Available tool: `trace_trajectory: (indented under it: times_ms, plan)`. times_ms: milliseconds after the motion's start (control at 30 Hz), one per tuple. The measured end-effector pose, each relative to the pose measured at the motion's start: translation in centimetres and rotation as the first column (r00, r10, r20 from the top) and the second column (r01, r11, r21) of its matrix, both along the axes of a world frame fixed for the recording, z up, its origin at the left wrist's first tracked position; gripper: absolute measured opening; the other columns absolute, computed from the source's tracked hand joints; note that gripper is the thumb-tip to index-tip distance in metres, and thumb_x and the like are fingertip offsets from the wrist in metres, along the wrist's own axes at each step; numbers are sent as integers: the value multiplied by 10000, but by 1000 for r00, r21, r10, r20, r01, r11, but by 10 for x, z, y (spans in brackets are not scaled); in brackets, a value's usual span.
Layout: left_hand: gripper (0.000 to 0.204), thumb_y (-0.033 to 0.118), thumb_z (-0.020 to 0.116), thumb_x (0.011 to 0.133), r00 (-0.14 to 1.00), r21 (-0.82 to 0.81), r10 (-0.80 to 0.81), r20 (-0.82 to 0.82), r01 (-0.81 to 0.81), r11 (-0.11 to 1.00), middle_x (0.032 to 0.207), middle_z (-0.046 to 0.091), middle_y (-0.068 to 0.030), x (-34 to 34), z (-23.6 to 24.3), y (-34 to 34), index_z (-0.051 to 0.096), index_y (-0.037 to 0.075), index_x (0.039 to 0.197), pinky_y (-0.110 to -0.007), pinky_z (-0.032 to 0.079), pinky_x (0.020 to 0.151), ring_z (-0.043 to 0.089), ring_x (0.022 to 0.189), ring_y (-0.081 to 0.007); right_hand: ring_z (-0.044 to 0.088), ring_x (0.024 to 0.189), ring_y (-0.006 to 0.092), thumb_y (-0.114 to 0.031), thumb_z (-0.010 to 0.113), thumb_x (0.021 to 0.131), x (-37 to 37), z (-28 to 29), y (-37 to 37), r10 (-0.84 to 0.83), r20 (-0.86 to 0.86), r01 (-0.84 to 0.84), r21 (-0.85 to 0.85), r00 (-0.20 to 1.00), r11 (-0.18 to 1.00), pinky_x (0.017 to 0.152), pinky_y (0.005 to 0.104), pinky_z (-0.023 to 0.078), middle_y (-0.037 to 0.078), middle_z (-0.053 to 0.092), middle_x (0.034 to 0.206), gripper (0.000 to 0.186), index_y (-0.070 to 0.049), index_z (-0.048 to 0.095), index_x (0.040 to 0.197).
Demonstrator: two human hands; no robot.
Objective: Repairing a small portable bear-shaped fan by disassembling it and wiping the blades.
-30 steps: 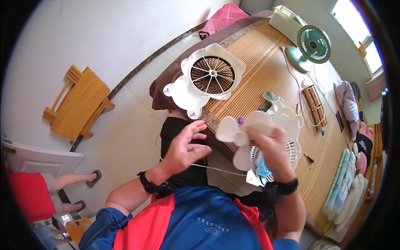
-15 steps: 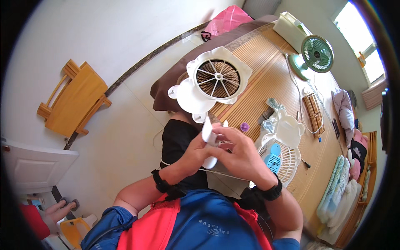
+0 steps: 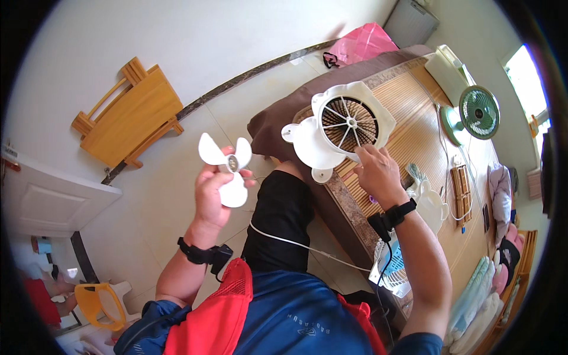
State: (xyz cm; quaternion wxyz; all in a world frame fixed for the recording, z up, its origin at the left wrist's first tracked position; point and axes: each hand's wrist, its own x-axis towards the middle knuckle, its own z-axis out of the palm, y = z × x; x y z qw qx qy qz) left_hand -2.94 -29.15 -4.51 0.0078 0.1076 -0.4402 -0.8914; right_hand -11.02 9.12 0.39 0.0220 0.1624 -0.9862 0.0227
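Observation:
My left hand [image 3: 214,192] holds a white three-blade fan propeller [image 3: 234,190] up over the floor, its hub facing up between thumb and fingers. At the bed's edge lies a white animal-shaped fan housing [image 3: 316,145], with a round spoked opening over dark slots. My right hand [image 3: 380,174] has its fingers curled at the near rim of this housing and seems to grip it; the fingertips are partly hidden. Just beyond the right wrist, a white bear-shaped cover [image 3: 431,204] and a blue motor part [image 3: 393,259] in a white slotted grille [image 3: 403,284] are partly covered by my arm.
A bamboo mat [image 3: 408,127] covers the bed. On it stand a green desk fan [image 3: 478,112] and a white bin [image 3: 447,71], near a bamboo roll [image 3: 461,189] and a phone [image 3: 486,218]. A white cable [image 3: 319,251] crosses my leg. A folded wooden table [image 3: 133,115] leans by the wall.
My hands have parted. The left has carried the propeller left, away from the bed, while the right has reached forward to the housing's rim. The view has also shifted left.

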Motion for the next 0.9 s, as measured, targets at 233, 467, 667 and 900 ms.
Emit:
trace_trajectory:
  times_ms: [233, 467, 667, 900]
  plan:
    - [609, 2, 531, 951, 975, -114, 210, 76, -200, 973, 1304, 692, -204, 15, -26, -59, 533, -49, 1558, -511, 670, 920, 738, 1049, -312, 767, 948, 335, -99, 664, 957, -6, -24, -1, 80, -177, -93, -68, 981, 993, 828, 500, 618, 96, 759, 1004, 84, -95, 728, 1011]
    - [599, -9, 554, 918, 945, -100, 280, 171, -266, 959, 1325, 663, -186, 31, -85, -82, 562, -28, 1517, -504, 691, 838, 771, 1000, -338, 746, 932, 292, -105, 685, 950, -12, 8, -41, 223, -403, -193, 114, 888, 975, 803, 465, 607, 50, 742, 972, 56, -120, 719, 992]
    - [570, -6, 536, 909, 885, -123, 375, 276, -355, 927, 1278, 646, -206, 77, -126, -111, 550, -51, 1477, -532, 684, 875, 760, 1005, -346, 719, 930, 276, -73, 687, 912, -26, 31, -120, 423, -476, -389, 175, 771, 905, 782, 422, 612, 52, 709, 1014, 101, -79, 695, 1013]
    - [548, -25, 542, 907, 846, -85, 432, 312, -428, 900, 1247, 625, -193, 100, -145, -121, 554, -75, 1452, -483, 694, 807, 765, 959, -327, 715, 893, 257, -45, 742, 888, -29, 76, -190, 463, -655, -540, 98, 598, 836, 778, 406, 611, 58, 754, 1065, 209, -47, 738, 1097]
